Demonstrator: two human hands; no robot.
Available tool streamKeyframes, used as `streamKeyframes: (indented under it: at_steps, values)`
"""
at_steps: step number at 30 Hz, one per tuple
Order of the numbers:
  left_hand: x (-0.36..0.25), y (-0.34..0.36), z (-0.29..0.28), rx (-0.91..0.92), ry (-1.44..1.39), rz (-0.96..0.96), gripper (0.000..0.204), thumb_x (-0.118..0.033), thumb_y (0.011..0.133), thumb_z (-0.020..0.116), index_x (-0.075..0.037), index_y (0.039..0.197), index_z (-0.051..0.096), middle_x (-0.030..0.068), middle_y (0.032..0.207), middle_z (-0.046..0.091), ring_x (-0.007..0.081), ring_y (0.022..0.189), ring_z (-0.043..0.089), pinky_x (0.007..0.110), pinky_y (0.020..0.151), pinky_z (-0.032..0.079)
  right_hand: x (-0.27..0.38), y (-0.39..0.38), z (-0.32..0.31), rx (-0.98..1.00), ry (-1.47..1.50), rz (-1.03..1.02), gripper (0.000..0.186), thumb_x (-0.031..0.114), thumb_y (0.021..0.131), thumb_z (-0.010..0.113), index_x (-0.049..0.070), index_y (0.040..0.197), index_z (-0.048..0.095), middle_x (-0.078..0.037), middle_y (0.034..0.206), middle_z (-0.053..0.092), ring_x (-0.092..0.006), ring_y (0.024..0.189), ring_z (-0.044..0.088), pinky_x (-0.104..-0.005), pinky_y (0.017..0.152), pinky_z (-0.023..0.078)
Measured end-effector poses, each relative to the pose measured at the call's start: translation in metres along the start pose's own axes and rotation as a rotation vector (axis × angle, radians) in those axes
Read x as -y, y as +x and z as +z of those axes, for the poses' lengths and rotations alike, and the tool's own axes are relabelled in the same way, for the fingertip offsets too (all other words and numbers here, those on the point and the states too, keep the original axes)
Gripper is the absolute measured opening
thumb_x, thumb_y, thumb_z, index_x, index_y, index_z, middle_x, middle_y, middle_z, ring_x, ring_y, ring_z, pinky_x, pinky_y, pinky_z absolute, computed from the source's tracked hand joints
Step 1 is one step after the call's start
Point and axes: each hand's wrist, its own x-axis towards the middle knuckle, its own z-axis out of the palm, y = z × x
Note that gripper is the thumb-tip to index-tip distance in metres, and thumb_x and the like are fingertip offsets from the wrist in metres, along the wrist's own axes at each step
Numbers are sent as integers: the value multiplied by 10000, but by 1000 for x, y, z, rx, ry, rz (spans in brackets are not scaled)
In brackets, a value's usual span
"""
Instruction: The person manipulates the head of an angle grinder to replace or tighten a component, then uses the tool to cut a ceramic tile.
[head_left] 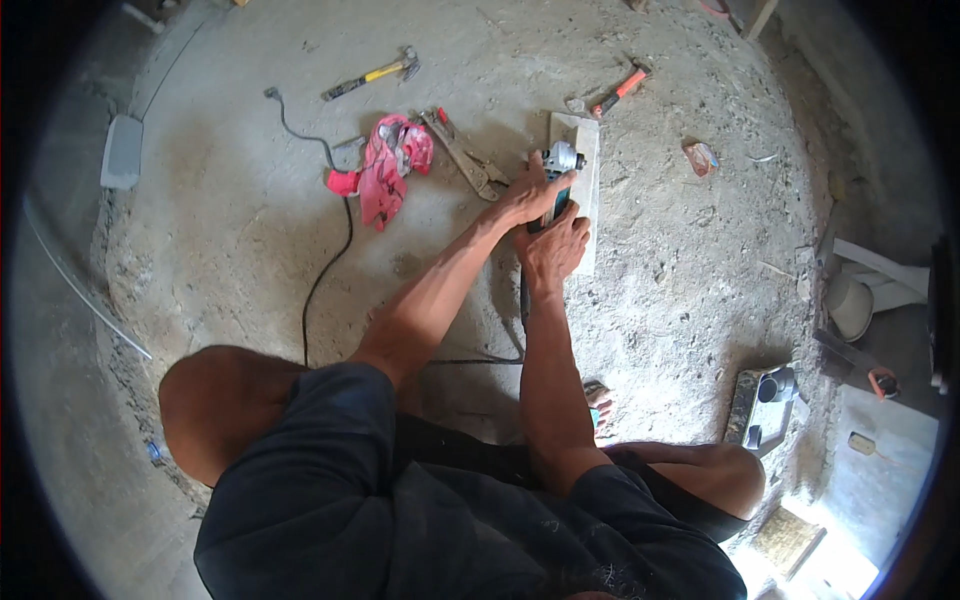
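An angle grinder (562, 158) with a silver head and a dark teal body is held in both my hands. My left hand (527, 197) is closed round it just behind the head. Nearer to me, my right hand (557, 246) wraps the rear of the body. Underneath lies a long pale slab (587, 235) on the rough floor. I cannot make out a disc on the grinder, nor whether it touches the slab. Left of my left hand are metal pliers (466, 160) and a crumpled pink cloth (385, 180).
A black cord (345, 240) curves over the floor at left, its plug at the far end. Farther off lie a yellow-handled hammer (378, 74) and a red-handled hammer (622, 90). A crumpled wrapper (700, 157) and a grey box (765, 405) are at right.
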Motion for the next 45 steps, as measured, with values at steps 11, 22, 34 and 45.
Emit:
streamKeyframes:
  at_steps: [11,22,34,45]
  values:
    - [39,-2,-158,-634,940,-256,910,-248,800,722,-109,1562,243,334,1290,576,439,1261,552,504,1065,442,0,7,-18,-30,43,-124,778,381,664,809,8,1298,555,-228,1056,585,-435,1002,608,-514,877,505]
    - [124,-29,-197,-569,903,-119,583,-129,771,704,-153,1340,582,218,1216,679,429,1152,629,486,982,505,14,9,-34,60,-9,-72,842,408,668,797,-8,1356,545,-261,1119,619,-428,1026,644,-486,905,528]
    - [-7,-49,-106,213,626,233,304,-144,748,712,-7,1018,685,230,968,719,375,899,716,427,790,577,2,16,-36,46,97,-38,753,381,676,811,26,1297,573,-242,1096,625,-435,1032,643,-494,905,534]
    - [70,-66,7,214,-354,-142,115,-88,867,641,-11,949,667,125,846,686,244,763,676,399,677,533,12,14,-49,97,136,-58,778,414,683,810,-9,1291,574,-273,1116,635,-445,1068,632,-496,941,518]
